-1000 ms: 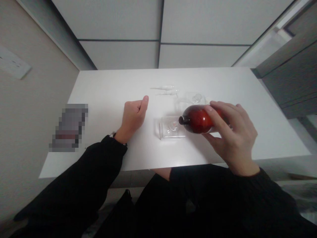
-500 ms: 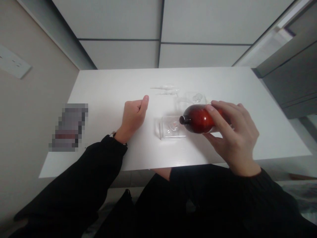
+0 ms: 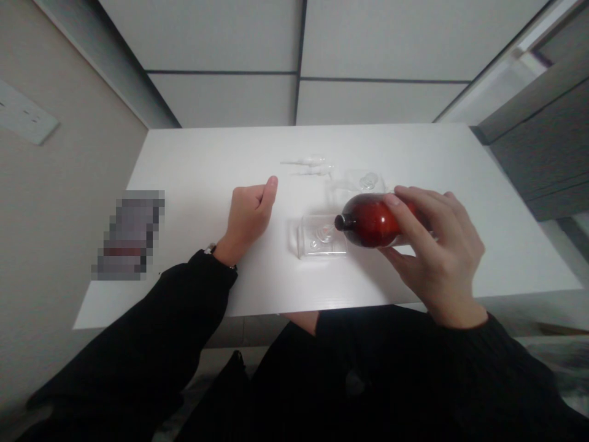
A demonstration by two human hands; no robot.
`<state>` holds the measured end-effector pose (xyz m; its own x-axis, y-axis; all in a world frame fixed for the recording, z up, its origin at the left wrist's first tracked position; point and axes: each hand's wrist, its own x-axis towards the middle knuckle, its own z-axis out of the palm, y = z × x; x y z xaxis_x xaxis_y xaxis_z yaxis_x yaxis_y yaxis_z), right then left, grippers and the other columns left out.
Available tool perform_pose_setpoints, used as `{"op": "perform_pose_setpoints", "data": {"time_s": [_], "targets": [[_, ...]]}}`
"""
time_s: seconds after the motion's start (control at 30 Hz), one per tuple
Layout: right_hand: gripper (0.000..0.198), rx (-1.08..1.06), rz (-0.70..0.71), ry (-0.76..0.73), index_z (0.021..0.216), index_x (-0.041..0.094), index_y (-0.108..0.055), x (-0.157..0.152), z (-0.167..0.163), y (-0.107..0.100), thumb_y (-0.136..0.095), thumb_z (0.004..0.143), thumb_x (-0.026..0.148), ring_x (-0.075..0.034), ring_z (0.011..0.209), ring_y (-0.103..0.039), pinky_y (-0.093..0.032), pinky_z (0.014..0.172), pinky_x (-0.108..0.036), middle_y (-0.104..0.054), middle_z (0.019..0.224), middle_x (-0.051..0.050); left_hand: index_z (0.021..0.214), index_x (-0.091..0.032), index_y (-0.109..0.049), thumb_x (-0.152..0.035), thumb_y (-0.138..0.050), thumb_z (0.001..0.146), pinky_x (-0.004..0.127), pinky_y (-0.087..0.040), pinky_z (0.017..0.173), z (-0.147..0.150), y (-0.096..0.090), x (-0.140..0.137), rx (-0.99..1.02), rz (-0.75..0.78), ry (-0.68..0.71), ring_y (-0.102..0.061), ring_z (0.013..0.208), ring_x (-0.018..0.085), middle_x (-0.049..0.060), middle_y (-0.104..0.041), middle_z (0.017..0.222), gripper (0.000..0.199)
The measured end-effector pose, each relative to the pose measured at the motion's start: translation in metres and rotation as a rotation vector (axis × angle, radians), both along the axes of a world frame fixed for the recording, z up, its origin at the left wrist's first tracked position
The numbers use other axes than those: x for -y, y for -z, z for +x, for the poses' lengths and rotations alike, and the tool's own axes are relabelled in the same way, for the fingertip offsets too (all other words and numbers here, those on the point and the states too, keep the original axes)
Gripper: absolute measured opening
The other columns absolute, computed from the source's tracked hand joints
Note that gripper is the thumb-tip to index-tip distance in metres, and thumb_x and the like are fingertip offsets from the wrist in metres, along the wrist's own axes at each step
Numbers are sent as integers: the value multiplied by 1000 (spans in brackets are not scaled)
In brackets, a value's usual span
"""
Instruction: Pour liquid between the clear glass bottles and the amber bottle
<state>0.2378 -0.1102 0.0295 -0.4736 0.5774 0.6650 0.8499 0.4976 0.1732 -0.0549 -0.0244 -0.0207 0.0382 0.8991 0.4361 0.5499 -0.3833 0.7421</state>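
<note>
My right hand [image 3: 442,252] is wrapped round a reddish-brown bottle [image 3: 372,222], which it holds tilted on its side above the table. The bottle's uncapped-looking dark neck [image 3: 341,223] points left, at the right edge of a clear box-shaped container [image 3: 317,248] with a round opening. Whether liquid leaves the neck is too blurred to tell. My left hand [image 3: 251,212] is closed in a fist to the left of that container, thumb on top; anything inside it is hidden.
Behind the bottle stands a second clear container [image 3: 363,180]. Clear droppers [image 3: 313,164] lie at the back middle of the white table [image 3: 197,153]. A pixelated flat object [image 3: 129,236] lies at the left edge. Cabinet panels [image 3: 221,95] rise behind the table.
Almost nothing differs. The view has shifted very slightly; the right hand and bottle keep the same tilt, and the left fist stays in place.
</note>
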Motion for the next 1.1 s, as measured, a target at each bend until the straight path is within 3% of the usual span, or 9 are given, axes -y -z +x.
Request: {"op": "perform_pose_setpoints", "data": {"time_s": [0.6, 0.87, 1.1], "targets": [[74, -8, -7, 10, 157, 26, -48, 1, 0, -2, -76, 89, 18, -31, 127, -68, -56, 112, -50, -68, 140, -14, 54, -22, -21, -59, -40, 106, 38, -13, 57, 1, -1, 0, -19, -4, -1, -18, 48, 10, -4, -18, 51, 67], [76, -31, -35, -2, 160, 28, -46, 2, 0, -3, -75, 90, 18, -32, 129, -67, -57, 112, -53, -67, 141, -14, 54, -22, -22, -67, -38, 105, 38, -13, 56, 1, -1, -1, -14, -1, 6, -19, 48, 11, -3, -18, 51, 71], [71, -34, 22, -26, 158, 27, -49, -2, 1, -1, -75, 92, 23, -33, 124, -70, -59, 108, -53, -69, 139, -14, 54, -22, -21, -66, -38, 105, 39, -14, 57, 1, -1, -1, -12, -20, -8, -18, 49, 11, -4, -17, 52, 70]]}}
